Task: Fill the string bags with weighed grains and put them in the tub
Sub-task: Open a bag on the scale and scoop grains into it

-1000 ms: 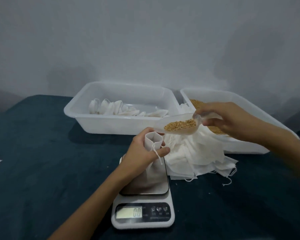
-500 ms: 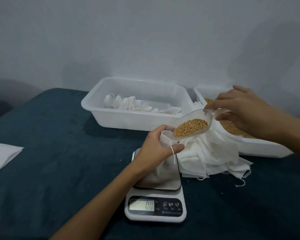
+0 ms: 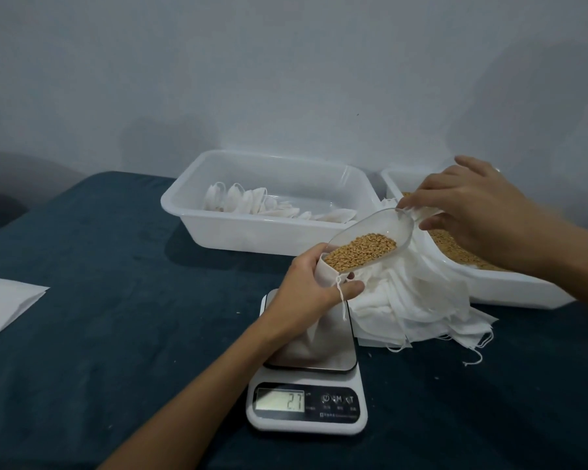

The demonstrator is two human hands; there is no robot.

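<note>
Gripping one bag [image 3: 323, 276] is the left hand [image 3: 311, 293]; the right hand [image 3: 469, 212] pinches one scoop [image 3: 370, 245]; two tubs [image 3: 238, 232].

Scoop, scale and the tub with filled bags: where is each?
scoop [image 3: 384, 228]: head view, clear bowl above the grains.
scale [image 3: 306, 427]: head view, white front edge.
tub [image 3: 238, 237]: head view, front wall.

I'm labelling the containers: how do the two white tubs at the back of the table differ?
The left tub holds small white bags along its left and front; the right tub holds loose golden grain. The left tub shows whole, while the right tub is partly hidden by the right hand and draped by empty bags. Both are white, rectangular plastic.
</note>
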